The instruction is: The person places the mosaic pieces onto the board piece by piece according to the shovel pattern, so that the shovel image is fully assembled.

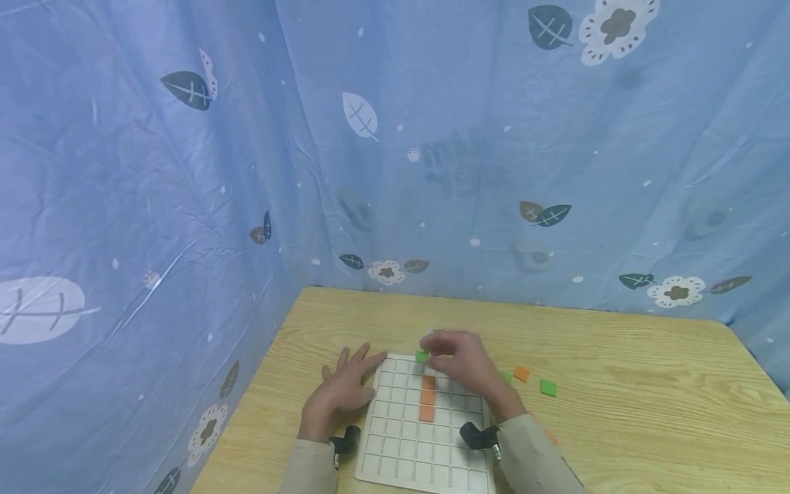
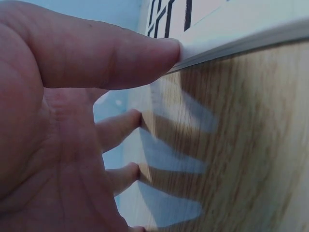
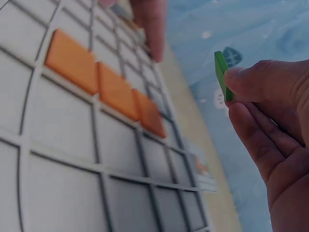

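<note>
My right hand [image 1: 465, 360] pinches a small green square tile [image 3: 221, 72] between thumb and fingers, above the far edge of a white gridded board [image 1: 395, 449]. Three orange tiles [image 3: 116, 91] lie in a line in the board's cells, just nearer to me than the green one. On the board's left side, my left hand [image 1: 345, 391] rests with its fingers spread. Its thumb [image 2: 145, 55] touches the board's edge in the left wrist view, and the other fingertips reach down to the wooden table.
Right of the board lie loose tiles: an orange one [image 1: 521, 372], a green one [image 1: 548, 387] and others partly hidden by my right arm. A printed card [image 3: 203, 166] lies beyond the board's far edge. Blue curtains [image 1: 382, 185] border the wooden table [image 1: 648, 391] behind and at left.
</note>
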`<state>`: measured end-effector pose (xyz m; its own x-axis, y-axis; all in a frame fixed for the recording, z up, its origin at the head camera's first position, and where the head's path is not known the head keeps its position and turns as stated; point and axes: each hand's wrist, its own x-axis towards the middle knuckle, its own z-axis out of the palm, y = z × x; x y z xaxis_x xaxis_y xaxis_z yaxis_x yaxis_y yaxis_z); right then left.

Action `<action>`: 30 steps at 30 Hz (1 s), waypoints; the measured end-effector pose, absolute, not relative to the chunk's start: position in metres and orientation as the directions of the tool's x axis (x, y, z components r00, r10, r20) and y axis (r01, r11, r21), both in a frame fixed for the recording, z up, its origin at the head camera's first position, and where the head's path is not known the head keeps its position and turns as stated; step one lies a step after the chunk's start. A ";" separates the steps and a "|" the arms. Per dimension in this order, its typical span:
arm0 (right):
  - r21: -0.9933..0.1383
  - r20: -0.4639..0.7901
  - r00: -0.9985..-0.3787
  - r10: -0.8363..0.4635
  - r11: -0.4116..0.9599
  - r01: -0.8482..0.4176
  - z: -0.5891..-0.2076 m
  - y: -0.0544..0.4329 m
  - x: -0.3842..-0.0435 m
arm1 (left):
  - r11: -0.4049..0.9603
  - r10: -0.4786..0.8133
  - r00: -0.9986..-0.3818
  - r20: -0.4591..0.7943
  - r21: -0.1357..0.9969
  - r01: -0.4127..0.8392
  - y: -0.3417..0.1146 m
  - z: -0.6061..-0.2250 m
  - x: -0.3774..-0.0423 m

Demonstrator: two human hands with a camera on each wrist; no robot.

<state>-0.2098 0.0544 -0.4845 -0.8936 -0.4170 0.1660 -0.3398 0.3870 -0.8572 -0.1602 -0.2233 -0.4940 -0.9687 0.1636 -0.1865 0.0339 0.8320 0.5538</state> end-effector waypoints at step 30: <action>-0.731 0.145 -0.865 -0.480 0.537 -0.420 -0.512 0.030 -0.215 | 0.829 0.166 -0.968 -0.190 0.558 0.033 -0.223 -0.490 -0.159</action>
<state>-0.2154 0.0297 -0.5119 -0.8653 -0.4799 0.1447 -0.4203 0.5372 -0.7313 -0.1594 -0.2228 -0.4897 -0.9677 0.1660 -0.1899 0.0329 0.8294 0.5577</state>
